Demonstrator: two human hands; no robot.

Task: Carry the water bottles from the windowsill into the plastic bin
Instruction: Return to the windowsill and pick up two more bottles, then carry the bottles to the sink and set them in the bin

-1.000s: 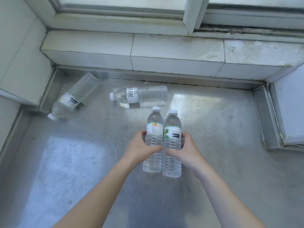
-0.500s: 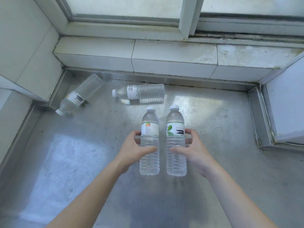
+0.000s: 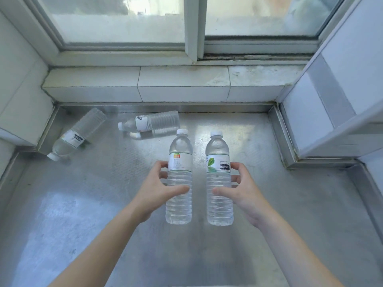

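Two clear water bottles with white caps are held upright above the metal windowsill (image 3: 83,204). My left hand (image 3: 154,191) grips the bottle with the orange-marked label (image 3: 179,160). My right hand (image 3: 242,191) grips the bottle with the green-leaf label (image 3: 218,154). A gap separates the two bottles. Two more bottles lie on their sides further back: one with a white label (image 3: 151,123) near the middle, one (image 3: 76,135) at the left corner, cap toward me. The plastic bin is out of view.
A tiled ledge (image 3: 165,83) and the window frame (image 3: 192,27) close off the back. Tiled walls stand at the left (image 3: 18,96) and right (image 3: 331,90), with raised metal edging along the sill's sides.
Both hands have lifted their bottles and drawn them apart, so a gap now shows between them. The view has tilted up, showing more window. The lying bottles have not moved.
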